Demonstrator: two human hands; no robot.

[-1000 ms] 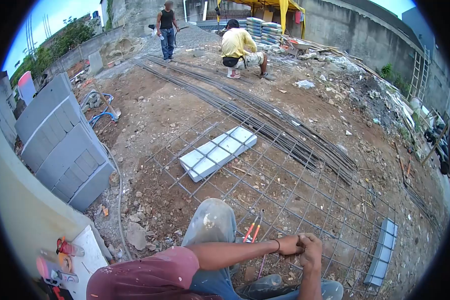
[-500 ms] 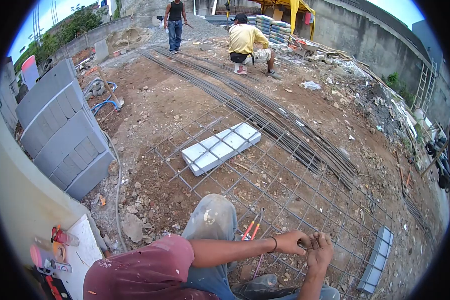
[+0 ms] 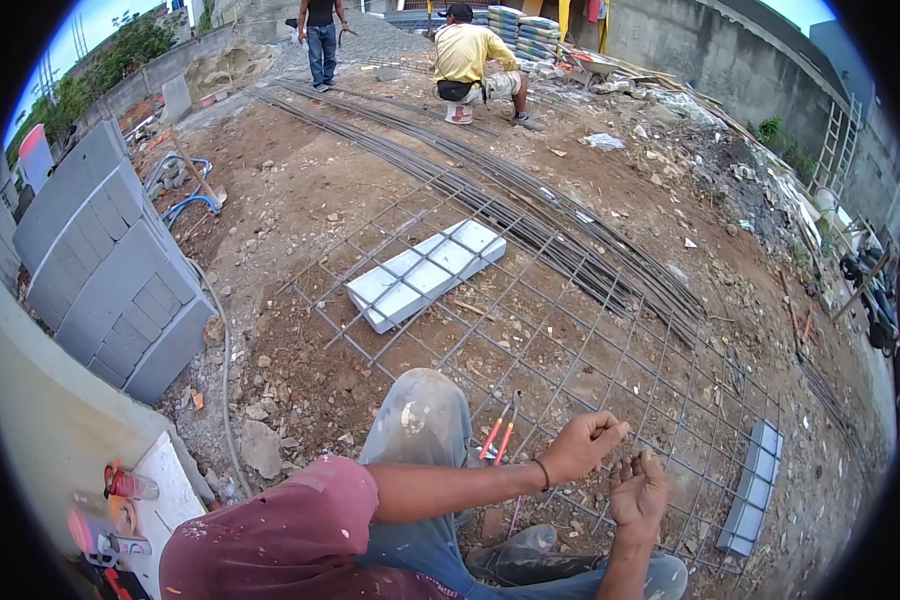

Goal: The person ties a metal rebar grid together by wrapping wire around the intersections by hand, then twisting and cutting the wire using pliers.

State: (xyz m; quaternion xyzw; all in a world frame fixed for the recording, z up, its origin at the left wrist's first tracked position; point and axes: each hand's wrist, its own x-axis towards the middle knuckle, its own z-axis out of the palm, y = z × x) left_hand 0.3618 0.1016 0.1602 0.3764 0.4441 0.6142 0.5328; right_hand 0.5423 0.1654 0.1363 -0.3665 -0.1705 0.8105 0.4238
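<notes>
My left hand (image 3: 582,447), with a dark band at the wrist, is closed in a pinch over the steel mesh (image 3: 530,352). Just right of it and slightly lower, my right hand (image 3: 638,495) has its palm up and its fingers curled together. The hands are a little apart; whatever they hold is too small to make out. Red-handled pliers (image 3: 497,440) rest at the mesh's near edge, left of my hands. Under the mesh lie a long pale block (image 3: 428,275) and, at the right, a narrower grey block (image 3: 750,488).
Long steel bars (image 3: 450,190) run across the ground behind the mesh. Stacked grey blocks (image 3: 120,270) and a hose (image 3: 227,380) are at the left. A white board (image 3: 170,500) holds bottles. Farther back, one person (image 3: 467,62) sits on a bucket and another (image 3: 322,45) stands.
My hands have come apart from their earlier contact, the left one rising away from the right. The view has shifted slightly. The pliers and blocks stay in place on the ground.
</notes>
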